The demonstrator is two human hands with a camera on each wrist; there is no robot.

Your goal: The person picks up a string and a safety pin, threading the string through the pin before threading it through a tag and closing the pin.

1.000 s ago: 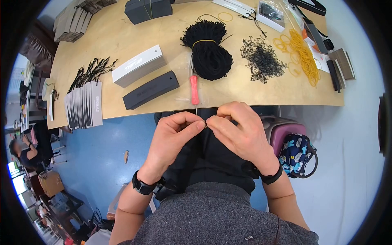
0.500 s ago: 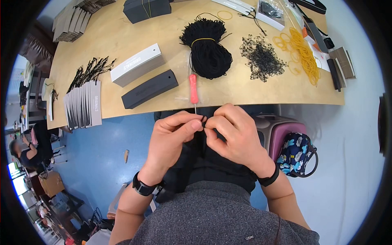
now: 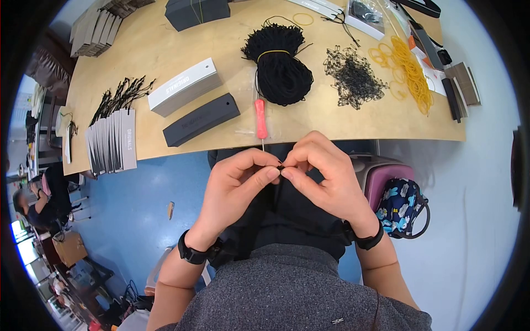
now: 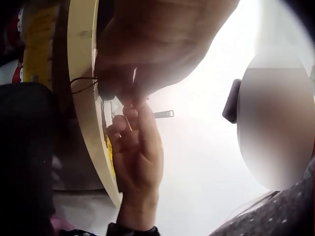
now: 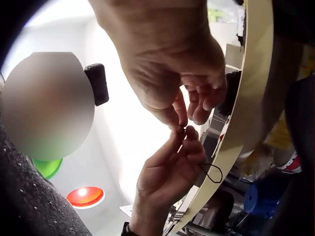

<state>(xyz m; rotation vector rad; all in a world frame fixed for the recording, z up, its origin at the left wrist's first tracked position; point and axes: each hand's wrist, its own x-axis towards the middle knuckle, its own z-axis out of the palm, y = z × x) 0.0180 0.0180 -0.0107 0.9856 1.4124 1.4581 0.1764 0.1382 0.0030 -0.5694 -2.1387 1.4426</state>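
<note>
Just off the table's front edge, the left hand [image 3: 234, 185] and the right hand [image 3: 326, 176] meet fingertip to fingertip over the lap. Between them they pinch a small dark piece [image 3: 280, 167], mostly hidden by the fingers. In the right wrist view a thin black cord loop [image 5: 214, 174] hangs out beside the left hand [image 5: 170, 172]. The left wrist view shows the cord [image 4: 83, 83] too, near the table edge. Beyond the hands lies a tool with a red handle [image 3: 261, 118], its thin shaft pointing toward them.
On the table [image 3: 210, 129] lie a black cord bundle [image 3: 282, 71], dark metal clips [image 3: 353, 77], yellow rubber bands [image 3: 411, 77], a white tag stack [image 3: 185, 87], a black tag stack [image 3: 201, 119] and corded tags [image 3: 113, 140]. A patterned bag [image 3: 400, 207] stands at the right.
The right hand's fingers have shifted and its thumb now meets the left fingertips at the dark piece. The left hand has moved slightly; both hands stay together.
</note>
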